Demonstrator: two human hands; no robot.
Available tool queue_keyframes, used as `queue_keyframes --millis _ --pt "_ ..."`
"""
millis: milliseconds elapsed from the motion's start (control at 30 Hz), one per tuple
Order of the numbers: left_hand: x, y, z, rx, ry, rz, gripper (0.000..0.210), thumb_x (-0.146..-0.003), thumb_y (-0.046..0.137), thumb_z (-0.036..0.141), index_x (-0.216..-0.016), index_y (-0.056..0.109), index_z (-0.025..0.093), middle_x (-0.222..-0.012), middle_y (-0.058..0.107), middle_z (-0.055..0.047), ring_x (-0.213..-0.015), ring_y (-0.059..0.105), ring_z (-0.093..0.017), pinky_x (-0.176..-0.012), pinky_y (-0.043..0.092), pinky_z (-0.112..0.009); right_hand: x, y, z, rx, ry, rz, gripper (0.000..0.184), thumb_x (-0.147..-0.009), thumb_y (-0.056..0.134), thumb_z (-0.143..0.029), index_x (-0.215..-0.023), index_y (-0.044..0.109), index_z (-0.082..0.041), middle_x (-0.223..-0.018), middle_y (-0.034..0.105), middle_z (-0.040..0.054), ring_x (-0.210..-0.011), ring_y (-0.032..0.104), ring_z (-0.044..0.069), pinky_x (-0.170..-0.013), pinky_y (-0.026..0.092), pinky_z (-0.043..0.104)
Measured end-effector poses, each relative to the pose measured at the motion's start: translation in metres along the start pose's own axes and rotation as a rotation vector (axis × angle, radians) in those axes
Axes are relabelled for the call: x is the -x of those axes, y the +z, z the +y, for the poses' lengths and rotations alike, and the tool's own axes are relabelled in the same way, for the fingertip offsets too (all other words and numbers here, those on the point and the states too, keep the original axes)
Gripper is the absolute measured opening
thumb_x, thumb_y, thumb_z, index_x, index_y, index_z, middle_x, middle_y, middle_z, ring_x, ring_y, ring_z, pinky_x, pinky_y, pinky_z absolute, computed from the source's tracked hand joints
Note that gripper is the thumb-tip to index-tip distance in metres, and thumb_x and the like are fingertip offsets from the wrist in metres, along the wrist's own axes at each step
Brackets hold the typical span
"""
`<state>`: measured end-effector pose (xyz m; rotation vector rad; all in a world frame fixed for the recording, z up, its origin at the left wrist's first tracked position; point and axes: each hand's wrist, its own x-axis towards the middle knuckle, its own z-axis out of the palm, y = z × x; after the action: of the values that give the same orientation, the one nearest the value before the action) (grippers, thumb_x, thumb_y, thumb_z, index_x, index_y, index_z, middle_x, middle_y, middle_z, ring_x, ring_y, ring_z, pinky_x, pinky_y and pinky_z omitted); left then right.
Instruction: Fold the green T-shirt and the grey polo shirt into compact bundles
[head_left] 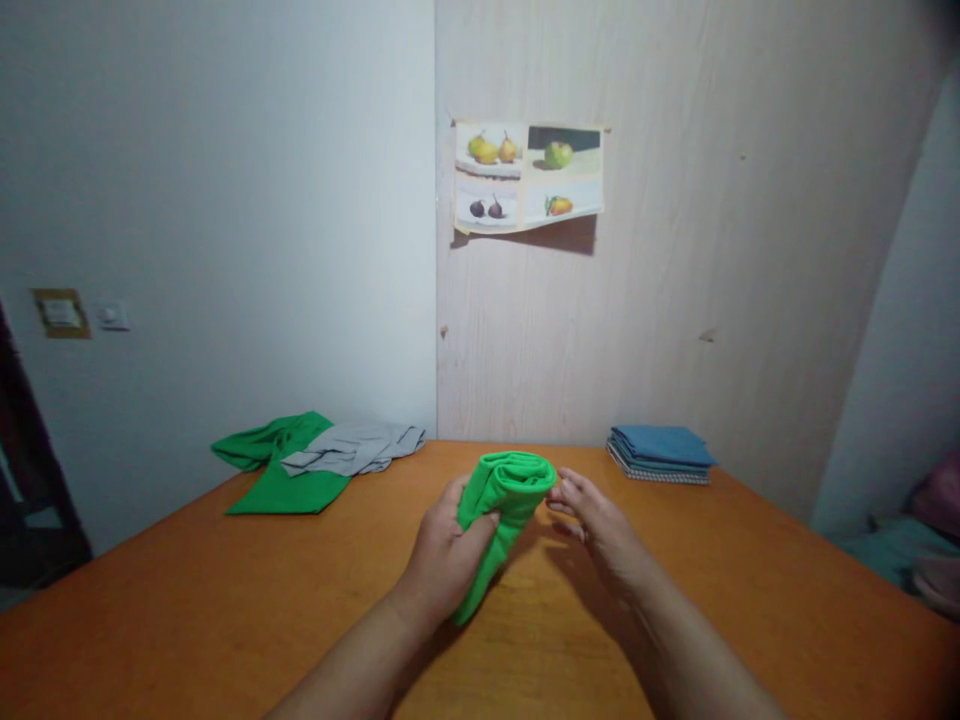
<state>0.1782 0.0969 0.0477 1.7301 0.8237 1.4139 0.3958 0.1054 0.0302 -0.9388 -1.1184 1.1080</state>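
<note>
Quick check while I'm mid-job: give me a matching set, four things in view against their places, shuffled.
1. rolled bright green cloth
2. folded cloth stack with blue top
3. crumpled grey cloth
4. paper sheet of fruit pictures

A. up on the pale wall
B. in the left hand
C. partly over loose green cloth
D. far right of the orange-brown table

Pairs: 1-B, 2-D, 3-C, 4-A

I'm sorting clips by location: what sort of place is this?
Likely a room in a home, though I can't be certain: a fruit poster hangs on the wall, and a stack of folded cloths sits on the table.
</note>
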Motion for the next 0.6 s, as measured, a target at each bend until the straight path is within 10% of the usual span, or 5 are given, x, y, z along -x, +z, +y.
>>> queue_keyframes --millis 200,600 --pt "0.000 0.005 0.005 0.634 -0.243 -0.082 0.050 -0.083 0.075 0.033 -0.127 0.059 0.015 -0.115 0.072 -0.016 -0.100 0.070 -0.030 -0.089 0.054 -0.042 0.014 0.022 -0.004 -0.087 -0.072 -0.385 0.060 -0.076 0.080 -0.049 -0.128 0.064 -0.022 -0.130 0.067 0.0131 -0.118 0.061 0.031 -0.104 0.045 0.047" --pt "0.001 0.010 -0.014 0.674 -0.203 -0.055 0.061 -0.073 0.087 0.028 -0.124 0.056 0.019 -0.123 0.068 -0.016 -0.109 0.067 -0.030 -0.097 0.052 -0.044 0.020 0.035 0.004 0.013 -0.140 -0.120 0.049 -0.074 0.082 -0.046 -0.114 0.067 -0.020 -0.112 0.074 0.0115 -0.096 0.068 0.027 -0.085 0.054 0.039"
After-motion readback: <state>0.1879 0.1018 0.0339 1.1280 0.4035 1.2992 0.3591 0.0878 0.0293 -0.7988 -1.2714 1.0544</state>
